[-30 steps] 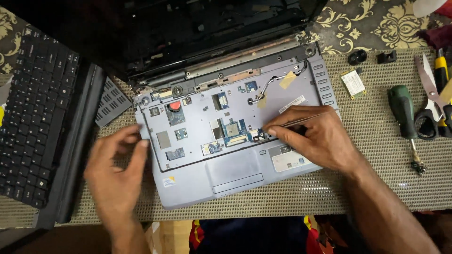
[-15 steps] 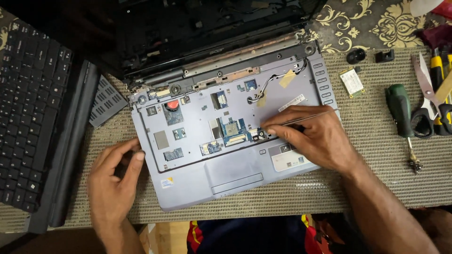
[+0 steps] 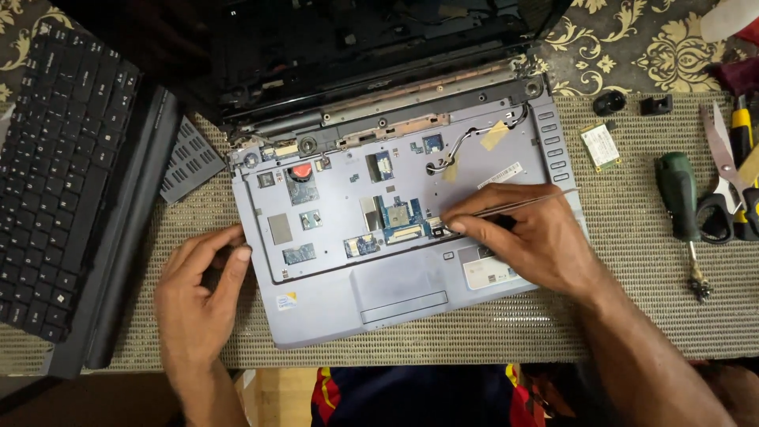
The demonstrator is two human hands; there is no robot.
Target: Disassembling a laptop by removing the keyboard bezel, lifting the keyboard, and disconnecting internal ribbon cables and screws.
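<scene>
Woven mat (image 3: 632, 316) carries an opened blue-grey laptop base (image 3: 332, 316), keyboard off, board and connectors exposed through the top cover; the dark screen (image 3: 356, 47) is tilted back behind it. Detached black keyboard (image 3: 55, 158) lies well apart at far left, a small vented cover plate (image 3: 190, 158) between it and the base. At right: green-handled screwdriver (image 3: 678, 198), scissors (image 3: 723, 182), a small circuit card (image 3: 599, 145), two small black caps near the hinge corner. Left hand (image 3: 202, 292) rests at the base's left edge, fingers loosely curled, index tip touching the casing, holding nothing visible. Right hand (image 3: 538, 241) lies over the lower right of the base, fingers pressed together, pinching slim metal tweezers (image 3: 514, 207) whose tips (image 3: 444, 225) meet the board at a small connector just right of the central blue patch. Judgement: the step in hand is working a small connector or cable loose. To do it well, the left hand should brace the base firmly, the right wrist stay planted on the palm rest, and the pull run along the connector's axis with light force; a slipped tip could scratch neighbouring components. Whether the tweezers actually grip anything cannot be told.
</scene>
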